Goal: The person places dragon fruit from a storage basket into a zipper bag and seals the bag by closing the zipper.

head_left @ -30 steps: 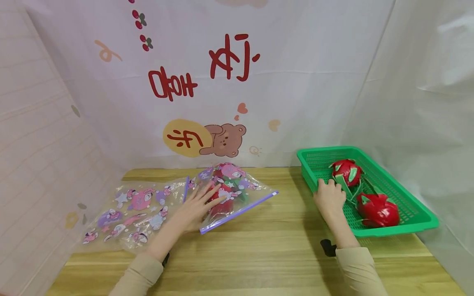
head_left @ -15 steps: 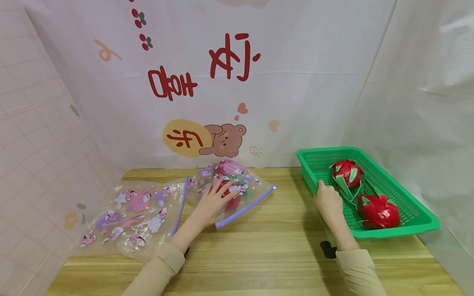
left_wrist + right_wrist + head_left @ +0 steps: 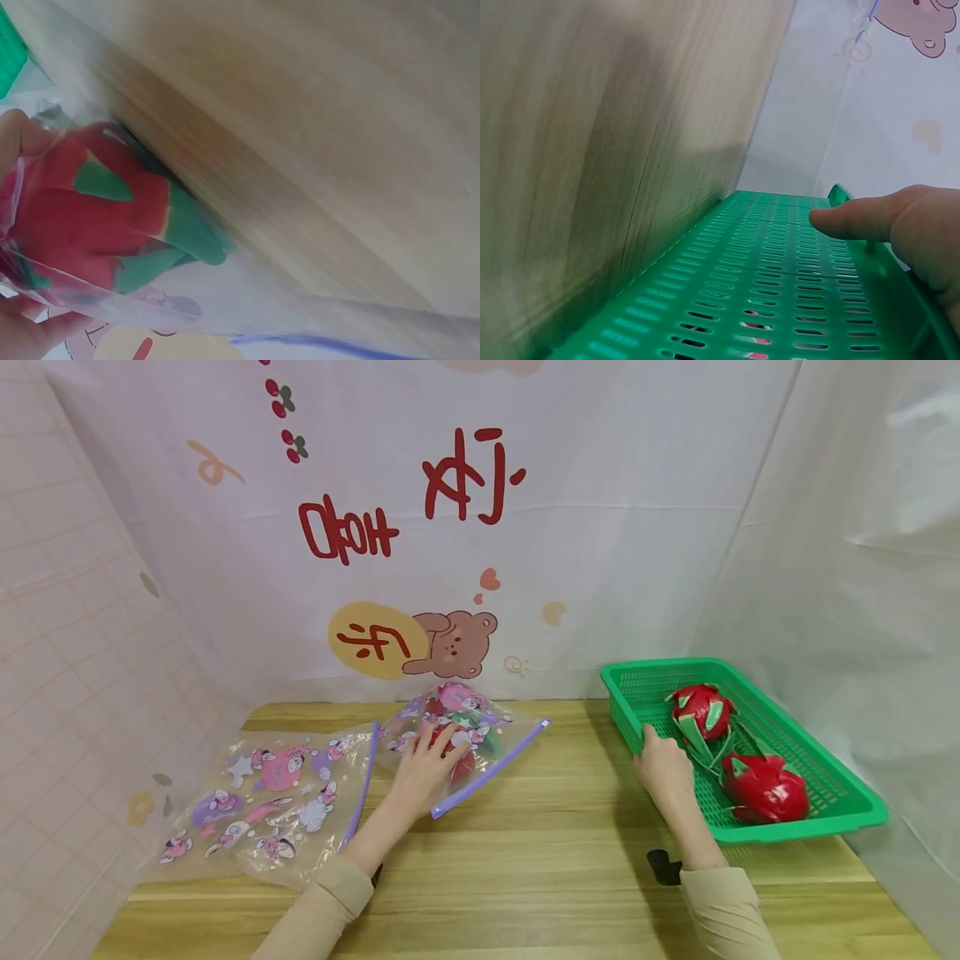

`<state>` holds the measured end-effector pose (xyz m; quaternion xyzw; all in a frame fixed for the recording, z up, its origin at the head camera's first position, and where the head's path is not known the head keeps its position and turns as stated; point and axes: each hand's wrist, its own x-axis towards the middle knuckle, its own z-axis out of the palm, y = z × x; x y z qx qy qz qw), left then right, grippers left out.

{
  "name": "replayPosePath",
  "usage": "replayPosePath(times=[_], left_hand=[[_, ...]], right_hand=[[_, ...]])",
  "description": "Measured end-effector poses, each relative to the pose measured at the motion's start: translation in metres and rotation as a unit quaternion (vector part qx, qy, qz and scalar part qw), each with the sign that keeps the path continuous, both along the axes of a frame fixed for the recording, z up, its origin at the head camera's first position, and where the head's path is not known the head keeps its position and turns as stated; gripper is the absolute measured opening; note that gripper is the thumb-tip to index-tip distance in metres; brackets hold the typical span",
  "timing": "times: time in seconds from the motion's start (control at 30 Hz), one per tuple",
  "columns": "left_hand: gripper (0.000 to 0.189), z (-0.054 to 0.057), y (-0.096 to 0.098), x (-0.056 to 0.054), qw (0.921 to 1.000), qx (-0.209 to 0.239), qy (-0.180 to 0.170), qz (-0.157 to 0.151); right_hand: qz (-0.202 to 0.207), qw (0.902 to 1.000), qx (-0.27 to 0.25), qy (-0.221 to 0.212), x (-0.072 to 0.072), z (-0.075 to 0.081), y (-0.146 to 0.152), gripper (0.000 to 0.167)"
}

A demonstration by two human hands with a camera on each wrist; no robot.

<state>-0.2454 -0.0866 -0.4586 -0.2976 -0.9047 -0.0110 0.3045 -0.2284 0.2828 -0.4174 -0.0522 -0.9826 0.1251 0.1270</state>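
A clear zip bag [image 3: 498, 752] with printed cartoons and a purple zip edge lies near the back, a red and green dragon fruit [image 3: 82, 210] inside. My left hand [image 3: 422, 770] grips this fruit through the plastic; in the left wrist view thumb and fingers sit on opposite sides of it. Whether the bag contains another fruit, I cannot tell. On the right, my right hand [image 3: 664, 770] holds the left rim of a green perforated basket [image 3: 787, 833]. Its thumb lies outside the basket wall [image 3: 735, 277]; the other fingers are hidden in the right wrist view.
Two more dragon fruits rest in the basket, one at the rear [image 3: 702, 710] and one nearer [image 3: 768, 789]. A second printed zip bag [image 3: 255, 810] lies flat on the left of the wooden table [image 3: 517, 877]. White printed cloth [image 3: 600, 485] hangs behind.
My left hand has moved right onto the bagged fruit, and the bag's zip edge has swung round and drawn back slightly. My right hand's fingers have curled down over the basket rim.
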Motion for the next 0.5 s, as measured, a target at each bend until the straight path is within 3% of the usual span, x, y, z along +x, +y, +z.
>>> replayPosePath(times=[0.17, 0.5], left_hand=[[0.049, -0.004, -0.001, 0.003, 0.9995, 0.007, 0.018, 0.026], [0.059, -0.002, -0.01, 0.012, 0.9976, -0.001, -0.001, 0.069]], right_hand=[[0.001, 1.0, -0.003, -0.001, 0.001, 0.0, 0.001, 0.051], [0.003, 1.0, -0.002, 0.0, 0.0, -0.002, 0.003, 0.053]])
